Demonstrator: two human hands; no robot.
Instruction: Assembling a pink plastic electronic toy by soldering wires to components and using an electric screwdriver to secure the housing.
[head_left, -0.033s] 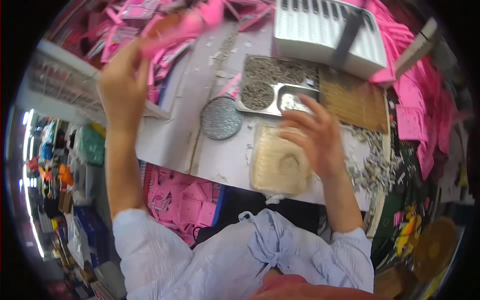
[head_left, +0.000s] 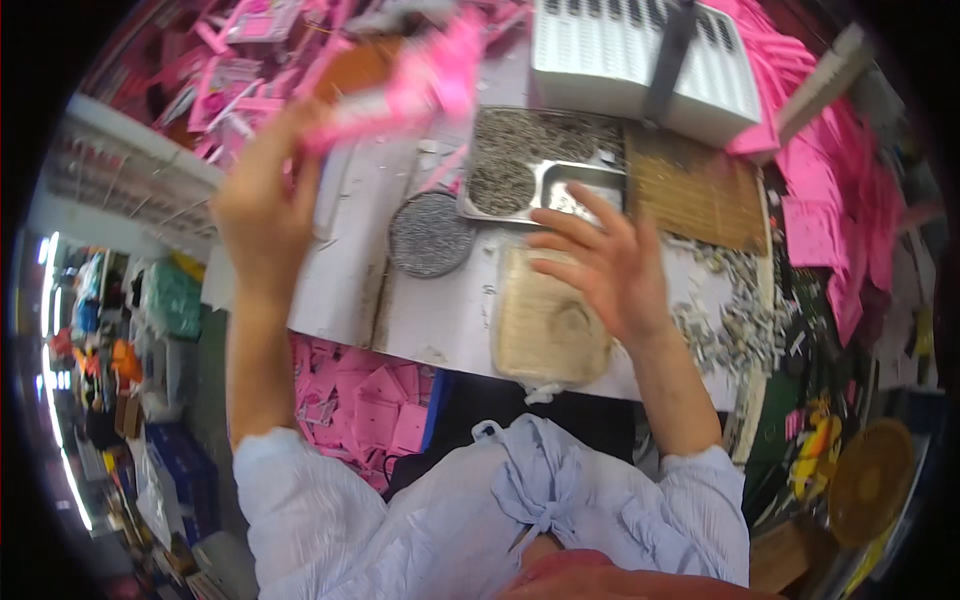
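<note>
The left hand (head_left: 265,205) is clamped on one end of a blurred pink part (head_left: 440,75), perhaps so the rest juts clear beyond its fingers. The right hand (head_left: 612,265), apparently empty, hangs with fingers apart over a tan, rounded-square pad (head_left: 540,335). Just beyond those fingers, probably for easy reach, sits a shiny metal tray (head_left: 537,192) of grainy grey bits.

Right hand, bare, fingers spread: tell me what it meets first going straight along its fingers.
Probably the silver rectangular metal tray, just ahead of the right hand; height is unclear, so it might pass above.
</note>
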